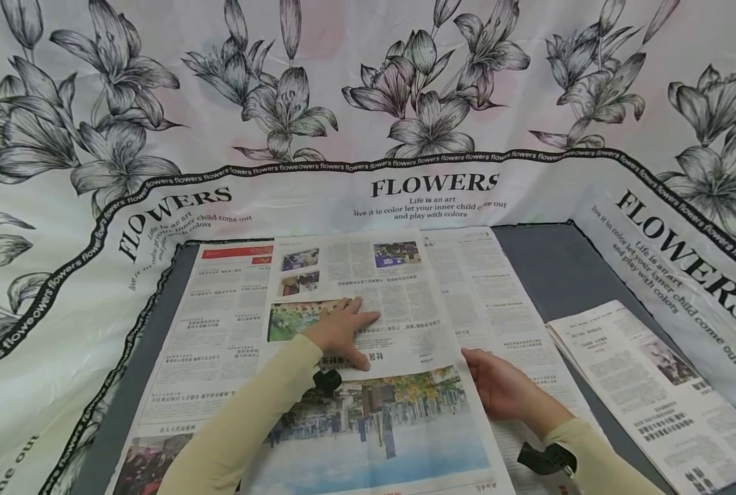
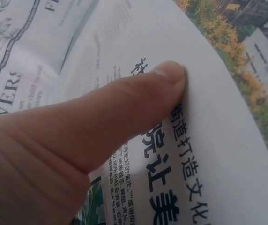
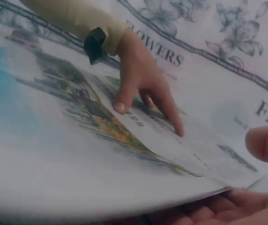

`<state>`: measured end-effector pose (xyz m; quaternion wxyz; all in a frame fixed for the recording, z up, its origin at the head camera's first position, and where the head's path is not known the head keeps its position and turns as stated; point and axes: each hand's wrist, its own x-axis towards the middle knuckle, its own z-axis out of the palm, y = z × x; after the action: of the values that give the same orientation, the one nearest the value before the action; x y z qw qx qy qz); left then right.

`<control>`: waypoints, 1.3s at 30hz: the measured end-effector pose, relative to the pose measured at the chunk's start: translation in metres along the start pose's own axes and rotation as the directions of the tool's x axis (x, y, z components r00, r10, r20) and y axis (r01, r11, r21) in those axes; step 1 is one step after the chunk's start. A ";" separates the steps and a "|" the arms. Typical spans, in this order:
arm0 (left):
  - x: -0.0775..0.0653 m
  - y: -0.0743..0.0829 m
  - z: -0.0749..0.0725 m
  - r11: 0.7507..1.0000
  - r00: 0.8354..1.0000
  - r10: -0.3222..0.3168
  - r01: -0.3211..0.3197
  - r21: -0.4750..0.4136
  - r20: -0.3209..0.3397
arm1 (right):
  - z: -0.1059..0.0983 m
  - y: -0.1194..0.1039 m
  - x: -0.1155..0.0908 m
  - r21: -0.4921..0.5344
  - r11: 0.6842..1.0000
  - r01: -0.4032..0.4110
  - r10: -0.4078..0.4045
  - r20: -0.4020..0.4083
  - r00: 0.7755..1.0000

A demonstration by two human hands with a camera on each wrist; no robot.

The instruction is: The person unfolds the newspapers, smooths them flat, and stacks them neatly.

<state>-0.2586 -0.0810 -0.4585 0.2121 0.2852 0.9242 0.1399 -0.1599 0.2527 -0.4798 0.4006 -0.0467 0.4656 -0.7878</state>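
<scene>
A newspaper sheet [image 1: 405, 323] with a large street photo lies in the middle, over other printed pages. On its upper part rests my left hand [image 1: 343, 330], fingers spread, near a smaller green photo. Its thumb [image 2: 138, 93] presses beside large headline characters in the left wrist view. At the sheet's right edge is my right hand [image 1: 498, 388]. Its fingers [image 3: 241, 197] reach beneath the edge, partly hidden by the paper, while the thumb [image 3: 263, 143] stands apart above. The paper bows upward along this edge in the right wrist view.
Beneath, newspaper pages show at left [image 1: 213, 344] and right [image 1: 498, 302]. A folded newspaper [image 1: 646, 385] lies at the right on the dark grey tabletop [image 1: 541, 261]. White flower-printed cloth [image 1: 318, 199] rises behind and along both sides.
</scene>
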 end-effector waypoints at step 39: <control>-0.007 0.157 0.053 0.965 0.961 0.263 -0.262 0.025 -0.082 | -0.011 0.009 -0.001 0.186 0.982 0.008 -0.035 0.141 0.989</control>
<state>-0.1548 0.0475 -0.4431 0.1506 0.4003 0.8874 0.1722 -0.1591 0.2590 -0.4925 0.4272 -0.0708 0.3597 -0.8265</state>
